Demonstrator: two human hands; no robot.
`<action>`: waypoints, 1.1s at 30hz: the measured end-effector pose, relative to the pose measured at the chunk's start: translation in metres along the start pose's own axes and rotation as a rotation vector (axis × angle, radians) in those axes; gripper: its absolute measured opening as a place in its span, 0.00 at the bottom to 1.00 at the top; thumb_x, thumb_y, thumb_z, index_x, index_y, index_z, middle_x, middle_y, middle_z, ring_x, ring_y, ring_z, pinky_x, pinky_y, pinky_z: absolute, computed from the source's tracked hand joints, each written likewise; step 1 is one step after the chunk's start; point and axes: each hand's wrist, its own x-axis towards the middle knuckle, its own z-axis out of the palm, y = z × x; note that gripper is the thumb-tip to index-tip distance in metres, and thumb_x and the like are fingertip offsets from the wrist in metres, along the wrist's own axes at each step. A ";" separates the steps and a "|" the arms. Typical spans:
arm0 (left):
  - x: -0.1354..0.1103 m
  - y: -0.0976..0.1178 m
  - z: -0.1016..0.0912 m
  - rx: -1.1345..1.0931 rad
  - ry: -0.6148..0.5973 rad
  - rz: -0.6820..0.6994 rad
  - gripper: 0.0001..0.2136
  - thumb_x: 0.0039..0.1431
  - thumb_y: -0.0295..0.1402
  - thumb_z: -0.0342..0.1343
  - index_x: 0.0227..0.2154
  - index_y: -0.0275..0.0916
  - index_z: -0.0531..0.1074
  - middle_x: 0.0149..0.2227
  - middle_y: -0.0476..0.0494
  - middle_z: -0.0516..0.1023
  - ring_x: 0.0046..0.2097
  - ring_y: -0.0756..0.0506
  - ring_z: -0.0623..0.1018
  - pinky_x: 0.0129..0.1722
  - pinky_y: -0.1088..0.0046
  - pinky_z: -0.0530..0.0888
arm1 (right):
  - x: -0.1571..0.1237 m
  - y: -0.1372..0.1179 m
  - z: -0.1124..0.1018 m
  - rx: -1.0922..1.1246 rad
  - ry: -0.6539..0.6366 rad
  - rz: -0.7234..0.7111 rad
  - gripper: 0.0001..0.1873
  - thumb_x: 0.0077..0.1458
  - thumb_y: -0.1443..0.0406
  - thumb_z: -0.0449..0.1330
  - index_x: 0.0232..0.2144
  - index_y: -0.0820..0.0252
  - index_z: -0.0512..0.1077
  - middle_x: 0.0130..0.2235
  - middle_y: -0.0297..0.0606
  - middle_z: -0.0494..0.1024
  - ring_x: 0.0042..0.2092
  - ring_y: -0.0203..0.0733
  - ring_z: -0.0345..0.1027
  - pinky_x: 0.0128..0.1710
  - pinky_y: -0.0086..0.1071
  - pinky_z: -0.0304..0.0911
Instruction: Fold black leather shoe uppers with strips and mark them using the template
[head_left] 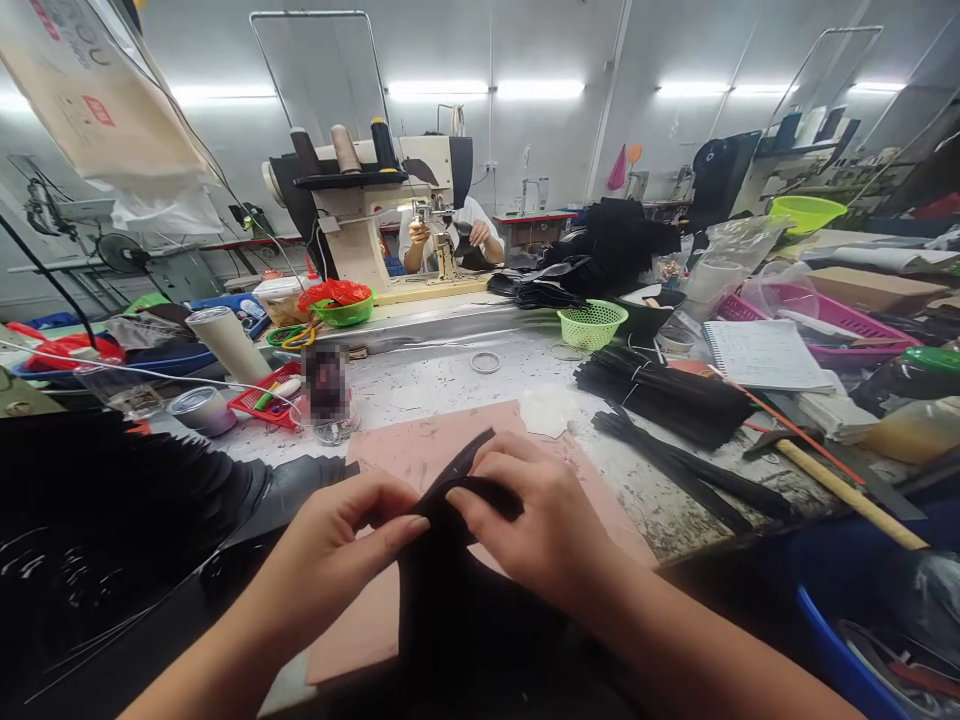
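Both my hands meet over a pink cutting mat [420,455] at the near edge of the bench. My left hand [337,545] pinches a black piece of material [442,590] between thumb and fingers. My right hand [544,520] is curled over the same black piece from the right, its fingers closed on the folded edge. A narrow black strip [465,462] sticks up and away from between the hands. The lower part of the piece hangs toward me and is dark and hard to make out.
A heap of black pieces [97,530] lies at the left. Bundles of black strips [667,395] and a hammer [832,480] lie at the right. A green basket [592,323], a notebook [761,355] and a jar [328,395] stand behind. Another person [450,235] works at a sewing machine [375,200].
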 end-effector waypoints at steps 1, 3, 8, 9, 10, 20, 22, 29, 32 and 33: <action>0.002 0.000 -0.001 -0.020 -0.021 -0.039 0.08 0.48 0.38 0.58 0.24 0.38 0.75 0.23 0.48 0.76 0.28 0.48 0.73 0.28 0.76 0.70 | -0.002 0.000 0.002 -0.082 0.046 -0.065 0.07 0.53 0.66 0.57 0.24 0.61 0.70 0.30 0.37 0.71 0.31 0.37 0.66 0.31 0.30 0.62; 0.006 0.001 -0.003 -0.072 -0.034 -0.092 0.10 0.46 0.40 0.59 0.24 0.37 0.75 0.24 0.47 0.76 0.28 0.48 0.73 0.27 0.75 0.71 | -0.005 0.000 0.004 -0.210 0.111 -0.211 0.06 0.55 0.66 0.56 0.31 0.62 0.72 0.33 0.39 0.72 0.32 0.37 0.66 0.31 0.30 0.62; 0.009 0.006 -0.002 -0.104 -0.004 -0.147 0.09 0.42 0.38 0.60 0.21 0.36 0.76 0.21 0.48 0.75 0.26 0.49 0.71 0.25 0.76 0.68 | -0.007 -0.007 0.004 -0.397 0.150 -0.495 0.05 0.52 0.73 0.56 0.28 0.63 0.72 0.31 0.40 0.73 0.32 0.41 0.64 0.33 0.35 0.61; 0.009 0.007 -0.001 -0.101 -0.002 -0.143 0.08 0.42 0.37 0.60 0.21 0.36 0.76 0.20 0.49 0.75 0.25 0.49 0.71 0.25 0.77 0.68 | -0.006 -0.008 0.003 -0.417 0.150 -0.521 0.06 0.51 0.74 0.56 0.27 0.63 0.71 0.31 0.40 0.74 0.33 0.42 0.63 0.33 0.36 0.60; 0.009 0.008 0.000 -0.099 -0.003 -0.132 0.08 0.42 0.37 0.60 0.21 0.36 0.76 0.20 0.49 0.75 0.25 0.49 0.71 0.25 0.77 0.67 | -0.005 -0.008 0.003 -0.437 0.143 -0.536 0.07 0.51 0.75 0.55 0.26 0.64 0.71 0.31 0.41 0.74 0.33 0.42 0.64 0.33 0.36 0.60; 0.008 -0.001 0.005 -0.115 -0.022 -0.091 0.10 0.44 0.35 0.56 0.30 0.37 0.78 0.23 0.48 0.75 0.27 0.50 0.70 0.26 0.76 0.67 | 0.006 -0.005 -0.010 0.075 -0.316 -0.198 0.05 0.50 0.72 0.57 0.26 0.59 0.67 0.37 0.39 0.77 0.35 0.38 0.71 0.33 0.27 0.64; 0.008 -0.003 0.005 -0.090 -0.020 -0.113 0.12 0.44 0.34 0.56 0.33 0.37 0.78 0.19 0.52 0.69 0.23 0.52 0.65 0.22 0.78 0.62 | 0.007 -0.006 -0.013 0.092 -0.421 -0.099 0.06 0.48 0.73 0.59 0.25 0.58 0.66 0.36 0.38 0.77 0.34 0.38 0.71 0.32 0.28 0.63; 0.010 -0.007 0.006 -0.262 -0.016 -0.280 0.14 0.38 0.38 0.62 0.29 0.35 0.77 0.20 0.50 0.72 0.24 0.51 0.68 0.24 0.76 0.64 | 0.013 0.001 -0.007 0.404 -0.365 0.266 0.06 0.46 0.67 0.61 0.23 0.58 0.66 0.40 0.39 0.78 0.43 0.43 0.72 0.42 0.35 0.64; 0.010 -0.009 0.008 -0.311 -0.002 -0.342 0.13 0.36 0.39 0.63 0.24 0.35 0.75 0.21 0.48 0.74 0.25 0.49 0.71 0.25 0.74 0.67 | 0.015 0.004 -0.001 0.426 -0.282 0.327 0.09 0.44 0.65 0.62 0.21 0.59 0.64 0.39 0.40 0.78 0.40 0.43 0.73 0.40 0.35 0.66; 0.010 -0.010 0.009 -0.314 -0.001 -0.351 0.13 0.36 0.40 0.63 0.24 0.35 0.74 0.20 0.49 0.73 0.23 0.50 0.70 0.24 0.75 0.67 | 0.015 0.005 0.001 0.433 -0.267 0.333 0.10 0.44 0.65 0.62 0.20 0.59 0.63 0.38 0.39 0.79 0.38 0.43 0.73 0.38 0.35 0.67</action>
